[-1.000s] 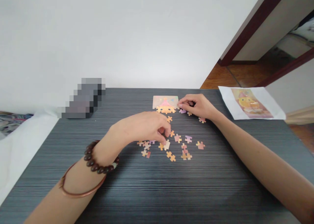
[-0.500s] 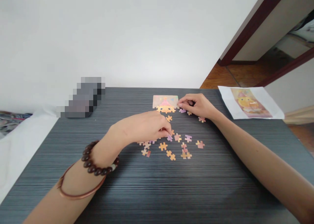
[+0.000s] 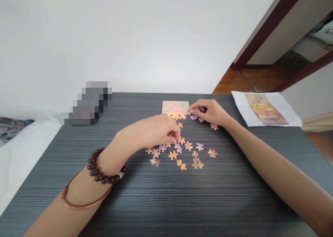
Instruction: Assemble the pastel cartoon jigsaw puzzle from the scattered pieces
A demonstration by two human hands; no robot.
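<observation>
The partly joined jigsaw puzzle (image 3: 176,107), showing a yellow face under a pink hat, lies flat at the far side of the table. At its right edge is my right hand (image 3: 208,111), thumb and forefinger closed against the border. My left hand (image 3: 158,130) is bent over the loose pieces, fingers curled and pinched; whatever is between the fingertips is hidden. Just beneath it lie a purple puzzle piece (image 3: 178,148) and an orange puzzle piece (image 3: 182,140). Another orange piece (image 3: 173,155) is nearer to me. A pink piece (image 3: 214,126) lies below my right hand.
Several more loose pieces, including a pink-and-yellow one (image 3: 212,153), are spread over the dark table (image 3: 166,202). On the right lies a white sheet (image 3: 240,107) with the printed picture. A blurred-out dark object (image 3: 87,105) stands far left. A white wall (image 3: 156,39) rises behind the table.
My left hand has shifted slightly up and left, uncovering more of the purple piece and the orange piece by its fingertips. My right hand stays at the puzzle's edge.
</observation>
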